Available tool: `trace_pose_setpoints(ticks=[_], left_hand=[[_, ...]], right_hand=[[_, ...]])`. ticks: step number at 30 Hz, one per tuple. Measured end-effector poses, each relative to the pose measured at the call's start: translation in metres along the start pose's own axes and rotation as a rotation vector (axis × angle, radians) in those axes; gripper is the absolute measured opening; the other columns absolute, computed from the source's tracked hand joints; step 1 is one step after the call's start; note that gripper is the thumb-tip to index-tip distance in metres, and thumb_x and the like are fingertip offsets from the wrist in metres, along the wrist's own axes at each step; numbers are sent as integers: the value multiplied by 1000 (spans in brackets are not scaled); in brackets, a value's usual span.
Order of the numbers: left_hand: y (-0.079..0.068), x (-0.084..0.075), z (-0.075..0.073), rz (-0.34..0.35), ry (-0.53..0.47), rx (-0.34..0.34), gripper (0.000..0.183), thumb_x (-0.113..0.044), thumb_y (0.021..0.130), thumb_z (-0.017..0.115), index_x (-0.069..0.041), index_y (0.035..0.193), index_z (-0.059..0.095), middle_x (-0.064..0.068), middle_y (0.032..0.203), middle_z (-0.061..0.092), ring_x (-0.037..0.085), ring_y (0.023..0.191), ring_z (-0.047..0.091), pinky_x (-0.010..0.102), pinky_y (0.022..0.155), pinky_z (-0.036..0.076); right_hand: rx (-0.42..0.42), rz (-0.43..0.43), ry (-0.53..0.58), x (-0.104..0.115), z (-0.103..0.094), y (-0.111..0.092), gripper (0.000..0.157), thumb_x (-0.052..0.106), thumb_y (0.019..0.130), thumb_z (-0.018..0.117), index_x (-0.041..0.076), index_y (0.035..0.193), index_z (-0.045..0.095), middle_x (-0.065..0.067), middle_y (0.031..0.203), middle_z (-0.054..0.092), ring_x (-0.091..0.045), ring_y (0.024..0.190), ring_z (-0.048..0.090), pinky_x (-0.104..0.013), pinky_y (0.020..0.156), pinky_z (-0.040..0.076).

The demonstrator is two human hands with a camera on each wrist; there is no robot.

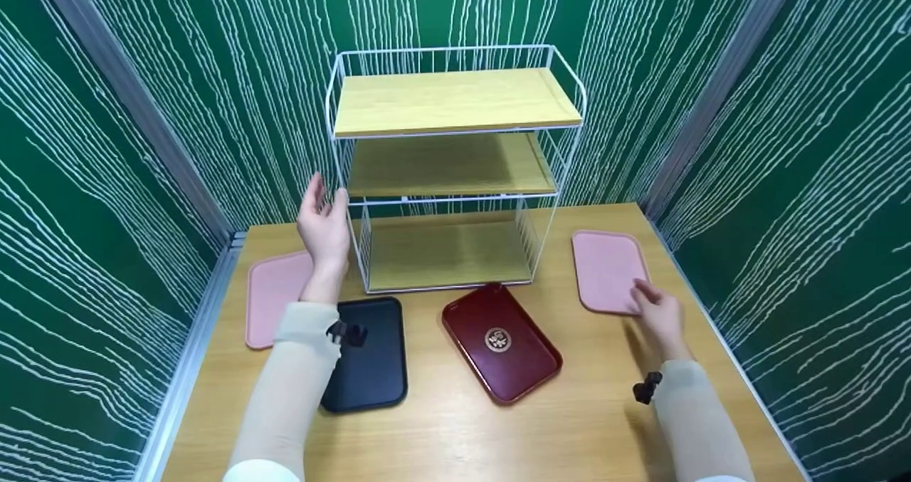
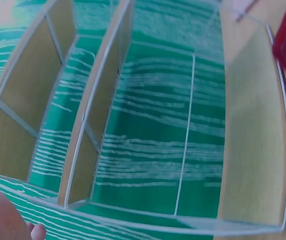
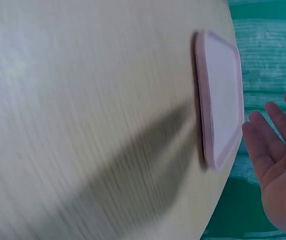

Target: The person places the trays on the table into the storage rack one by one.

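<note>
My left hand is raised beside the left side of a three-tier wire shelf with wooden boards, fingers pointing up and nothing held. The left wrist view shows the shelf's boards sideways, with part of that hand at the lower left. My right hand hovers over the near right corner of a pink tray, holding nothing. In the right wrist view its fingers are extended near the tray, and a shadow falls on the table. Behind my left forearm lies another pink tray, partly hidden.
A black tray lies next to my left forearm. At the middle a dark red tray with a round floral emblem lies at an angle, its far corner close to the shelf's front edge. Green walls with white lines surround the wooden table.
</note>
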State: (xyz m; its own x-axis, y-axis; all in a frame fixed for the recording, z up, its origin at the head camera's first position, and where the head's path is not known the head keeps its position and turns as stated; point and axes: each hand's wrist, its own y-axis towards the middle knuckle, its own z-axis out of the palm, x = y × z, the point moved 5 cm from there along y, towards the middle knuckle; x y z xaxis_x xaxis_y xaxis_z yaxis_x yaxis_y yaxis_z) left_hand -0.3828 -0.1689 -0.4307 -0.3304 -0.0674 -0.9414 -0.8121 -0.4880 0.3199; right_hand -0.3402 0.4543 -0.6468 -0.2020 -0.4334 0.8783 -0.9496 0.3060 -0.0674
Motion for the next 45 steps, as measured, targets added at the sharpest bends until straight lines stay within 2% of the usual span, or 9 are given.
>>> trace_pose_setpoints(ticks=[2,8,12,18,24,27,30,38,45], left_hand=[[7,-3,3,20,51,2,55,-15,105,70,-4,157,52,12,162,51,23,148,47,28,118,41],[26,-3,16,30,144,35,56,-18,106,70,-4,157,51,12,162,52,24,149,48,25,119,39],[31,0,25,23,117,25,50,-12,105,70,0,152,56,17,153,59,28,140,58,26,112,47],[32,4,34,26,101,45,44,-5,103,71,4,145,62,21,143,65,32,133,64,34,109,52],[35,6,33,30,167,5,41,0,102,71,3,142,64,21,139,68,32,129,66,34,106,54],[37,6,31,29,190,-8,40,2,101,70,3,141,65,22,137,68,32,129,66,34,106,54],[39,7,29,31,183,-10,41,4,101,69,3,141,65,22,138,67,33,130,65,34,107,53],[41,11,25,42,207,12,37,3,101,69,0,139,68,20,137,68,31,128,67,32,105,54],[39,11,23,49,293,18,32,2,103,67,-3,134,74,17,133,72,29,123,70,37,104,56]], right_hand=[[-8,90,52,-8,-10,2,58,38,111,56,7,160,48,-17,163,47,-30,145,46,-24,109,48],[26,208,34,-28,-30,4,68,34,113,50,2,168,26,-25,172,27,-44,157,28,-56,125,31],[14,301,76,-32,-34,-10,71,29,113,51,-1,169,18,-30,172,19,-48,158,21,-56,127,25],[-34,413,149,-22,-36,-31,71,20,112,54,2,169,16,-27,174,15,-45,160,17,-54,128,19],[-2,396,154,-19,-32,-27,71,13,111,56,0,169,16,-26,174,16,-44,160,17,-52,128,20],[9,342,64,-24,-30,-17,71,13,110,59,-2,168,21,-28,171,25,-44,157,25,-50,128,24],[31,321,26,-32,-28,-7,73,15,110,60,-4,167,20,-30,170,26,-46,157,24,-52,128,22],[71,425,68,-50,-19,7,68,21,114,52,4,170,17,-26,174,21,-47,159,18,-60,128,17],[5,469,125,-64,-12,20,66,23,114,51,5,170,20,-26,174,19,-47,158,21,-59,128,17]])
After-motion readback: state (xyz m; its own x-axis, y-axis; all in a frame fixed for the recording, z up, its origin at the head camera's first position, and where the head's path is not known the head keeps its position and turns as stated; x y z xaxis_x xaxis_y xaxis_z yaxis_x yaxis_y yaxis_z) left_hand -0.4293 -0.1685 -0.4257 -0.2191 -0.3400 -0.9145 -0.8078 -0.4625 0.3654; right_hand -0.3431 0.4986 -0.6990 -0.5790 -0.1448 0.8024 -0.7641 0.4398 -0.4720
